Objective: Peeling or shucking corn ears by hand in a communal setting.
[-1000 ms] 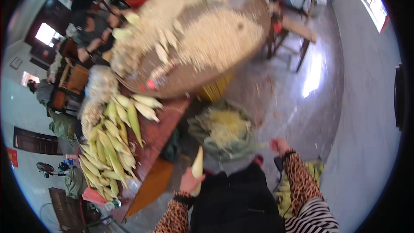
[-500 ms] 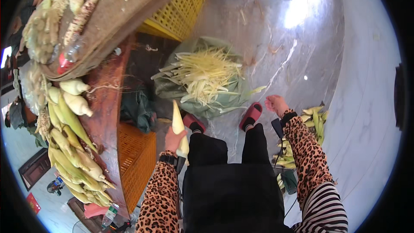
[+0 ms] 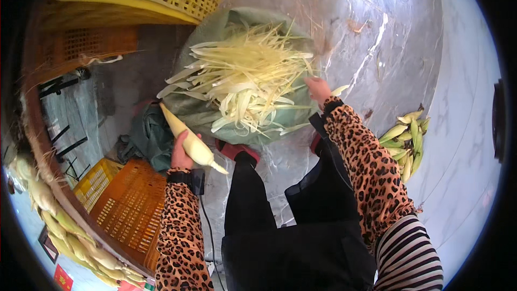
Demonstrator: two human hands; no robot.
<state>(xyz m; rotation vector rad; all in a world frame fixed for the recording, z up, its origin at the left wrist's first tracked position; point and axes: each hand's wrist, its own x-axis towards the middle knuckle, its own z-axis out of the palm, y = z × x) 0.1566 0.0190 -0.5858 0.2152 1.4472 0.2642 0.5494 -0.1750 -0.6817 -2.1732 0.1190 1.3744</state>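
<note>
Pale-yellow, the corn ear (image 3: 195, 146) is gripped in the left hand (image 3: 181, 154), tip far left, stem near right; well apart, the right hand (image 3: 319, 89), hold unclear, is at the right edge of the green sack (image 3: 293, 116).

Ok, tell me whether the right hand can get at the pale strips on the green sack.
Likely yes: the right hand is close beside the pale strips, with nothing visible in between. The left hand, holding an ear of corn, is well to the left, out of the way.

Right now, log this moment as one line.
left hand: holding corn ear | right hand: near green sack | pale husk strips: heaped on green sack
</note>
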